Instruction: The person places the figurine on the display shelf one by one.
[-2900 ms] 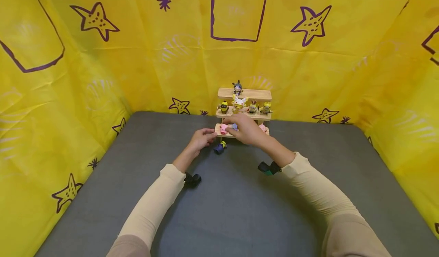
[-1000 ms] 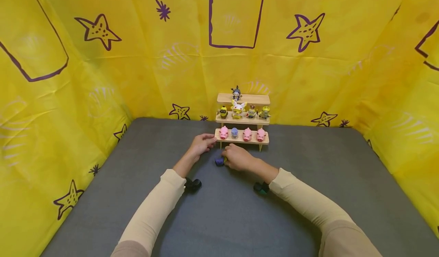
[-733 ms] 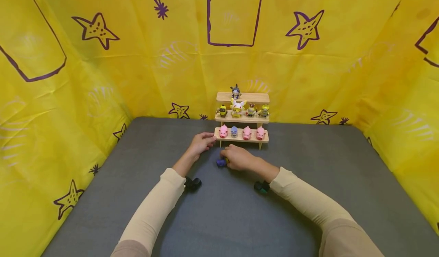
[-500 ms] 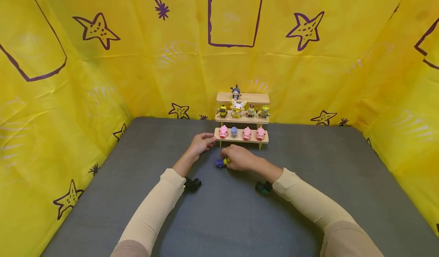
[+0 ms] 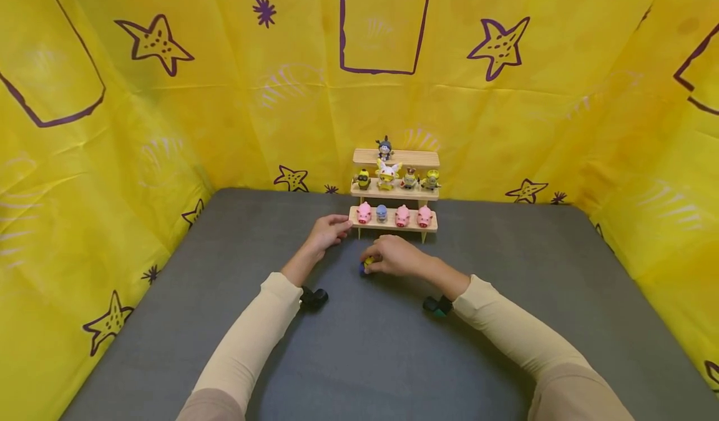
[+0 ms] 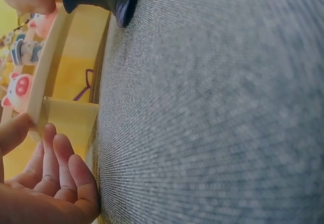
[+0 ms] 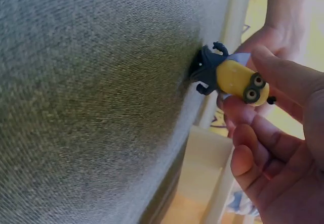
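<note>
A yellow Minion figurine with goggles and dark blue clothing stands upright at the grey tabletop, in front of a three-tier wooden display shelf. My right hand pinches its yellow head between thumb and fingers. Its dark base shows large in the left wrist view, at or just above the cloth. My left hand grips the left end of the lowest tier, thumb on the edge and fingers below. On that tier sit pink pig figurines and a small blue figurine.
Several yellow figurines and a white-eared one line the middle tier. A dark-hatted figurine stands on the top tier. Yellow patterned cloth hangs behind and at both sides of the grey tabletop.
My right hand has left the lowest tier, taken hold of the Minion figurine lying on the tabletop and turned it upright. My left hand stays at the shelf's end.
</note>
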A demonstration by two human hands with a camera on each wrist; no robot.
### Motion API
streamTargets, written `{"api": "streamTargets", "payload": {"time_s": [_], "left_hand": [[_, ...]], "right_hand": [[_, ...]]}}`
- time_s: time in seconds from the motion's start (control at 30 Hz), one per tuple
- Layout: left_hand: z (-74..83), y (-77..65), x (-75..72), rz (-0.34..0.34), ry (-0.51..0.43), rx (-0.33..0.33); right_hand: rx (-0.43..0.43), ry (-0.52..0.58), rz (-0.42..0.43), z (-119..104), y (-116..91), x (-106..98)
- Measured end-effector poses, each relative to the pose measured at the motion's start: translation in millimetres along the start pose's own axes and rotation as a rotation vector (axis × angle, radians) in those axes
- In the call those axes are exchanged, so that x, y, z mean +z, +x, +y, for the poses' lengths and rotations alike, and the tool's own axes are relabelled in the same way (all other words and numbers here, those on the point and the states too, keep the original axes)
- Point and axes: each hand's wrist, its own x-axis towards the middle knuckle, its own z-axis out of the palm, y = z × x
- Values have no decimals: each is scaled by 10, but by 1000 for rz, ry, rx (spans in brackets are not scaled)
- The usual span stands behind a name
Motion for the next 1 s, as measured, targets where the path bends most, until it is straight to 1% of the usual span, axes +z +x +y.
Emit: {"api": "streamTargets", "payload": {"time_s": [0.1,0.2,0.33,0.47,0.63,0.73,0.83,0.93,1.0], "left_hand": [[-17,13,-2,2,-5,-5],[-25,19,-1,1,-9,-1],[-13,12,-2,1,-14,10],[0,8,-3,-5,-17,11],[-12,9,-6,-5,-9,9],[-30,7,1,-3,-4,4],[-42,17,11,-3,-8,10],[-36,30,9,-4,-21,18],[-30,36,5,-4,-27,22]], "right_hand": [[-9,3,-28,-28,-1,-14],[-29,-24,-40,-48,-8,-27],[-49,-56,-6,-51,-19,-28],[-48,-50,33,-49,-26,-10],[8,25,68,-58,-10,12],[29,85,98,-55,-4,-18],[40,137,116,-57,-4,-106],[34,161,126,-61,7,-226],[48,170,137,-71,8,-297]]}}
